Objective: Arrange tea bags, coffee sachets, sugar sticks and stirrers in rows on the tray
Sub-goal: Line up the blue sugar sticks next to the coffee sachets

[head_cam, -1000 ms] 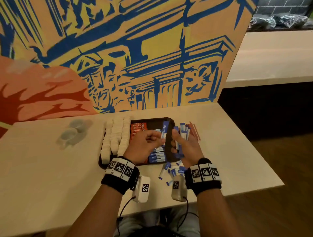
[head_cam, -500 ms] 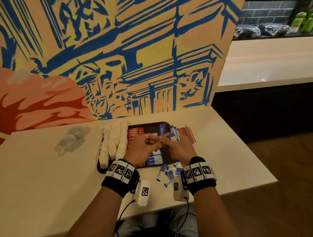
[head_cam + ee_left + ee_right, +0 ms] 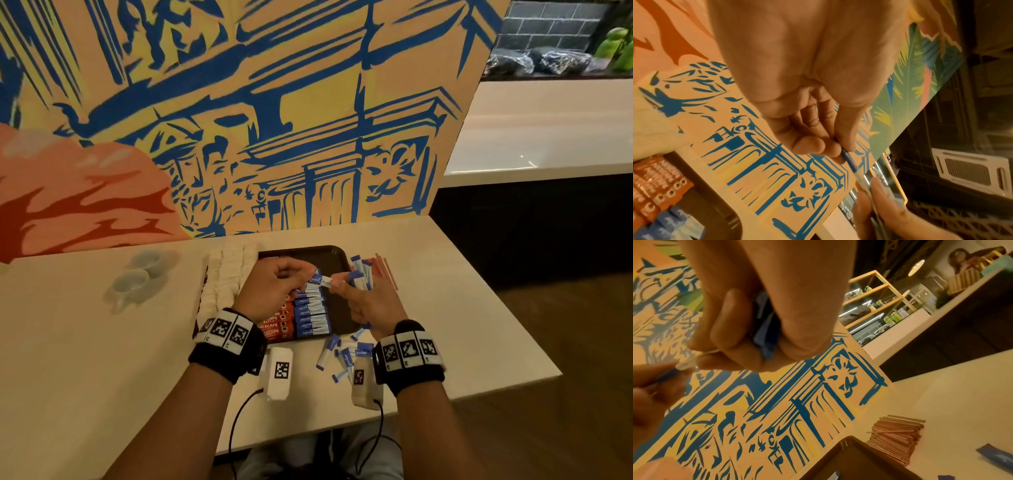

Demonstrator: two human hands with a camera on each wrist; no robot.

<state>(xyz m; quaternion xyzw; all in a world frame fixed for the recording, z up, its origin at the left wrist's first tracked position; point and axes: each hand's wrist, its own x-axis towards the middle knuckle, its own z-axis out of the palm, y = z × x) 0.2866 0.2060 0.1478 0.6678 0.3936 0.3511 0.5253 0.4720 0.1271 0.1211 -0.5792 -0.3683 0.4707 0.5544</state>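
A dark tray (image 3: 334,255) holds a row of white tea bags (image 3: 226,277), orange coffee sachets (image 3: 274,329) and a row of blue sugar sticks (image 3: 311,310). Above that row my left hand (image 3: 308,274) pinches the blue end of one sugar stick (image 3: 320,280) between thumb and forefinger (image 3: 818,146). My right hand (image 3: 339,286) grips a bundle of sugar sticks (image 3: 361,277) in its curled fingers (image 3: 727,324), and its fingertips touch the white end (image 3: 686,365) of that same stick. Reddish stirrers (image 3: 383,270) lie in a pile right of the tray.
Several loose sugar sticks (image 3: 342,356) lie on the table near the front edge, between my wrists. Two small cups (image 3: 137,277) stand at the left. A painted wall panel (image 3: 239,137) rises right behind the tray. The table's right edge (image 3: 496,291) drops to the floor.
My hands, apart a second ago, have met over the tray. The left hand has left the sugar row and taken hold of one stick from the right hand's bundle.
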